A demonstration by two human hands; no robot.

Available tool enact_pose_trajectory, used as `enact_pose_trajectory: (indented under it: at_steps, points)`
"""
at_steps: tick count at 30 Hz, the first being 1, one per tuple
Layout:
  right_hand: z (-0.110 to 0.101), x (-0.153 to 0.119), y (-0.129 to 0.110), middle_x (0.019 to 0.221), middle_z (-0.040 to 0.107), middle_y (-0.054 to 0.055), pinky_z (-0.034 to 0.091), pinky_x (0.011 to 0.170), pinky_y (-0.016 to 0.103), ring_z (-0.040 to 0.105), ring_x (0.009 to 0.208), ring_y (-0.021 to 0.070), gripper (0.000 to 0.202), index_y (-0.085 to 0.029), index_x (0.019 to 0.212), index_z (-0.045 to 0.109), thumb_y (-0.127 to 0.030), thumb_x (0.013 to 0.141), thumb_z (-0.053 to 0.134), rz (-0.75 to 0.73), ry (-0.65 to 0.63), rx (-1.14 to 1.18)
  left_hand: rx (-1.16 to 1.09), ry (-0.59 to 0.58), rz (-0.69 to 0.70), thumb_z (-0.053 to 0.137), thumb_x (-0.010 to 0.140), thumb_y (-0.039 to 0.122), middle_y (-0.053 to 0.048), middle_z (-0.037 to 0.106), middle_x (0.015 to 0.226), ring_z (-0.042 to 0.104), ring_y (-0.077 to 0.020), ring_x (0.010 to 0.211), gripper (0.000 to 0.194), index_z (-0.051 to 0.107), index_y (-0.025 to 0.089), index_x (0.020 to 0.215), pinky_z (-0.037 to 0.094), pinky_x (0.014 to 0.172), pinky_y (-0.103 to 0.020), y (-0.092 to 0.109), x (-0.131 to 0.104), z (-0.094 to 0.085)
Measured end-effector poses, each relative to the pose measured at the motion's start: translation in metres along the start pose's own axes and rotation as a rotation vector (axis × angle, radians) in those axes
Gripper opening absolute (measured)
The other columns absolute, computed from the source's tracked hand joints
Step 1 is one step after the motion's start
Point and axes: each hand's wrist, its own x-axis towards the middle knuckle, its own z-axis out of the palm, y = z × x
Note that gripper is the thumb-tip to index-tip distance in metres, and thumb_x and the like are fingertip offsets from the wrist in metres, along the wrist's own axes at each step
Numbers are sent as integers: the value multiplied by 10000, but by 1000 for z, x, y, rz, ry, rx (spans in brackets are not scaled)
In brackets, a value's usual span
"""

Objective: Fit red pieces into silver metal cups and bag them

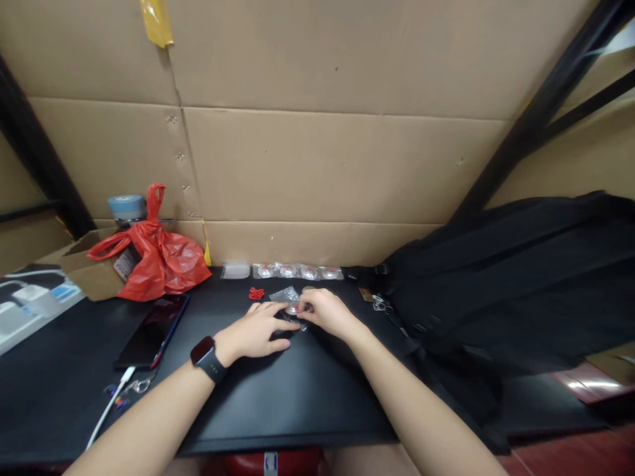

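Observation:
My left hand (pixel 258 328) lies on the black table with its fingers spread, the fingertips against a clear plastic bag (pixel 284 295). A shiny round disc (pixel 291 308) shows between my two hands, in or on the bag. My right hand (pixel 325 312) pinches at a small red piece (pixel 297 307) over the disc; the fingers partly hide it, and its kind cannot be made out. Just left of the bag sits a small bundle of red cord (pixel 256 293). Behind my right hand, the edge of another round thing (pixel 308 288) shows.
Several clear packets with discs (pixel 288 270) line the cardboard wall, beside a stack of clear sleeves (pixel 235 270). Left are a red plastic bag (pixel 161 258), a cardboard box (pixel 94 274), a charging phone (pixel 153 332) and a power strip (pixel 37 311). A black backpack (pixel 516 284) fills the right.

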Motion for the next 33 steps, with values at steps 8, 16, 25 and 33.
enact_pose_trajectory:
  at_steps: [8,16,25,33]
  points:
    - [24,20,0,923,613,24,410,696,258,568,884,187,162,-228,845,592,-218,809,749,42,204,-139,-4,6,24,631,884,372,-76,407,1540,376,-341,1411,360,648,377,1244,339,1098,-546,0,1,-1]
    - [1,6,12,961,655,57,474,892,341,604,956,208,103,-208,932,719,-282,873,679,-176,-28,85,12,144,-82,584,813,205,-91,648,1207,591,-265,1140,384,524,222,1192,375,1027,-433,1,4,-1]
    - [9,6,18,1047,626,63,479,946,356,583,1048,216,220,-217,1014,707,-132,811,698,-146,13,67,203,276,-206,532,887,208,-86,644,1174,522,-281,1152,230,604,217,1106,364,932,-445,-11,9,8]
    - [9,8,14,1047,626,65,446,962,356,560,1053,205,88,-199,824,677,-161,881,621,-109,57,111,94,344,-362,496,940,269,-38,669,1110,509,-246,1135,202,679,231,863,329,895,-427,-17,12,3]
